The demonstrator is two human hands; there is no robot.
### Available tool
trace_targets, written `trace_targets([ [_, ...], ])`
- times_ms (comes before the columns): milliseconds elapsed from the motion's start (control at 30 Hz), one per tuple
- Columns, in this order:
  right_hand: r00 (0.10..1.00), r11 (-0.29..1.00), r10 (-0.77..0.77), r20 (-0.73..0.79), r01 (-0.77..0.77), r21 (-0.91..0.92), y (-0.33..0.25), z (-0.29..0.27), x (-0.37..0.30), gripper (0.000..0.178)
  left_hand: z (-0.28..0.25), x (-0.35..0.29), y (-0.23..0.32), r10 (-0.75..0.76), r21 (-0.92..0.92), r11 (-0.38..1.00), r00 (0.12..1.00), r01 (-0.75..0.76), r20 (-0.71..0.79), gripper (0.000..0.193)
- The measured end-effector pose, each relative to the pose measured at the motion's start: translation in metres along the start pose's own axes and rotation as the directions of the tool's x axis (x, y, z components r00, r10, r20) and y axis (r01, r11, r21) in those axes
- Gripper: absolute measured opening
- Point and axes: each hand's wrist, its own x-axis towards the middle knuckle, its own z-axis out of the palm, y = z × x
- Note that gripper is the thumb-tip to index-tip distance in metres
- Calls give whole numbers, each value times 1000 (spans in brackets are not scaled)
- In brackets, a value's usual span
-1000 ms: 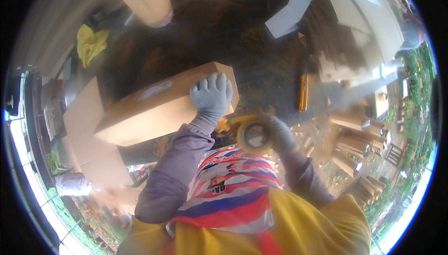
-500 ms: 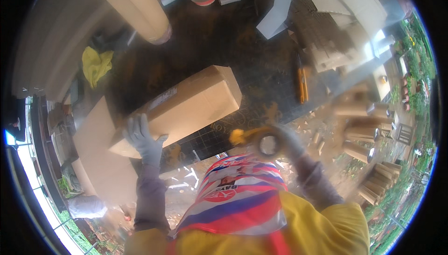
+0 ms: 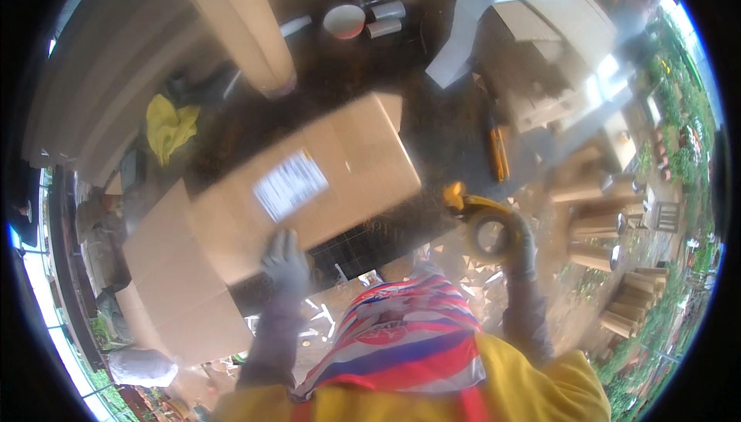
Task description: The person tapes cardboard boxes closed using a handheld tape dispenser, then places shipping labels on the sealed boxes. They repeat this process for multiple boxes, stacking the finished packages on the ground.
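Note:
A long brown cardboard box (image 3: 351,156) lies aslant on the dark table, a white label (image 3: 290,185) on its upper face. At the box's near edge my gloved left hand (image 3: 284,261) touches the cardboard, its somewhat blurred fingers pointing up and fairly straight. Wide unfolded flaps (image 3: 181,268) spread from the box's left end. My gloved right hand (image 3: 522,248) is closed around a yellow tape dispenser (image 3: 463,200) carrying a roll of tape (image 3: 491,235). The dispenser is held off to the right, apart from the box.
An orange utility knife (image 3: 499,152) lies at the table's right. Farther back are a bowl (image 3: 343,21), small rolls (image 3: 386,11), a curled white strip (image 3: 455,44) and stacked cardboard (image 3: 532,75). A tall carton (image 3: 239,25) and yellow cloth (image 3: 170,127) are at the left. Scraps litter the floor.
The box has turned so its labelled face shows broadly upward. My left hand has shifted right along its near edge. My right hand has moved right with the tape dispenser.

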Motion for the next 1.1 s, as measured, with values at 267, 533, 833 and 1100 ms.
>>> trace_targets([
  [267, 974, 971, 158, -163, -123, 206, -11, -25, 11, 18, -47, 14, 54, 280, -321, 908, 960, -268, -9, 43],
  [533, 985, 995, 96, -147, -94, 16, 15, -60, 51, 23, -11, 247, 181, 588, -811, 558, 773, -176, 237, 56],
  [833, 906, 972, 213, 367, -233, 13, -13, 92, 251, 37, 11, 249, 189, 590, -836, 516, 785, -187, 189, 10],
  [1100, -111, 673, 201, 973, 737, -55, 81, 289, 322, 36, 3, 245, 189, 571, -868, 473, 803, -151, 171, 7],
])
